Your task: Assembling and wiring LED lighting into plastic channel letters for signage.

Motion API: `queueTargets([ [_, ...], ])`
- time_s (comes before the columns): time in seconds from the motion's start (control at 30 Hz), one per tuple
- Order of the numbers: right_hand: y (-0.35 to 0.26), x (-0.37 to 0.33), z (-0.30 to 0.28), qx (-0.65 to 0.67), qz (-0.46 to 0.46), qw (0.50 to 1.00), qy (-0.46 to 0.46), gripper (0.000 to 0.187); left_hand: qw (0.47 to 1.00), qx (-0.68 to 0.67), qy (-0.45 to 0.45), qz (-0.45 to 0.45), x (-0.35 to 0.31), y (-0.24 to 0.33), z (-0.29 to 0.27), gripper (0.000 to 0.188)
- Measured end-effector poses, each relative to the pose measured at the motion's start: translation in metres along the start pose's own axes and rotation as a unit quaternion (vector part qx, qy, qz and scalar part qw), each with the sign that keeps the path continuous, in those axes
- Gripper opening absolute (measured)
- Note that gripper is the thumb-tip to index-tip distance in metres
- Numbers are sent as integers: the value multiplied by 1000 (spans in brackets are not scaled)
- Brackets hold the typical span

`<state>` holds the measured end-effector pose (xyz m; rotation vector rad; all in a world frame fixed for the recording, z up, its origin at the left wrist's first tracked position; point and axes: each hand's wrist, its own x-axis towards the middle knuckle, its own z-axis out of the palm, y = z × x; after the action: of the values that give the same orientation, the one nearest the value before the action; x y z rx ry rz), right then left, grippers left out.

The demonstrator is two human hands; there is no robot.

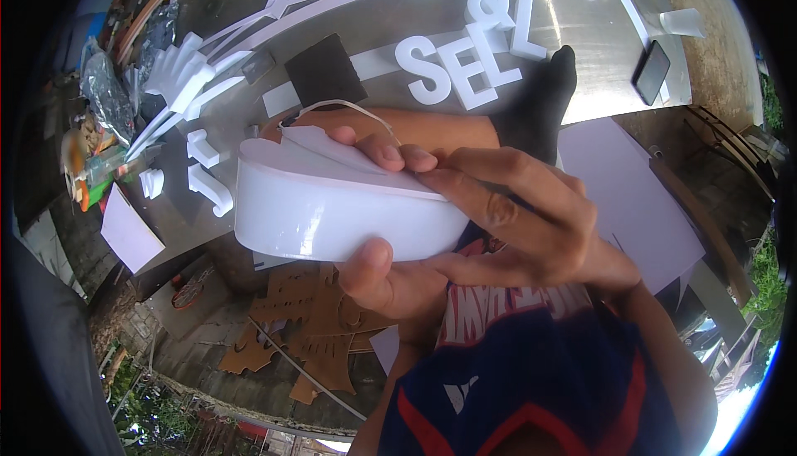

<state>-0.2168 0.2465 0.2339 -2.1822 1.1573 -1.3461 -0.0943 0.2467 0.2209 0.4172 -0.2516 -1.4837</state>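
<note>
A thick white letter-like shape (332, 215), with a flat face and a glossy curved side band, is held over my lap. My left hand (378, 282) is closed round it, its thumb on the glossy band and fingertips over the upper face. At the right end, my right hand (531, 215) has its fingers bent and pinched together against the face's edge. A thin pale strip (353, 106) arches above the shape toward the fingertips. Whether the right fingers grip this strip or only the shape is hidden.
White cut-out letters (465, 66) stand on the metal table (581, 66), with a dark square (325, 72) and a phone (652, 73). White scraps (183, 74) pile up at left. Brown cardboard offcuts (324, 323) lie below; a white sheet (623, 190) is at right.
</note>
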Motion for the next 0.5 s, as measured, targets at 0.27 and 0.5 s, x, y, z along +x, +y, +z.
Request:
queueTargets([
  [0.27, 5, -2, 2, 38, 14, 999, -1, 57, 995, -95, 10, -37, 1, -1, 5, 68],
  [0.5, -2, -4, 4, 159, 94, 981, 51, 57, 975, -213, -21, -56, 11, 2, 4, 66],
])
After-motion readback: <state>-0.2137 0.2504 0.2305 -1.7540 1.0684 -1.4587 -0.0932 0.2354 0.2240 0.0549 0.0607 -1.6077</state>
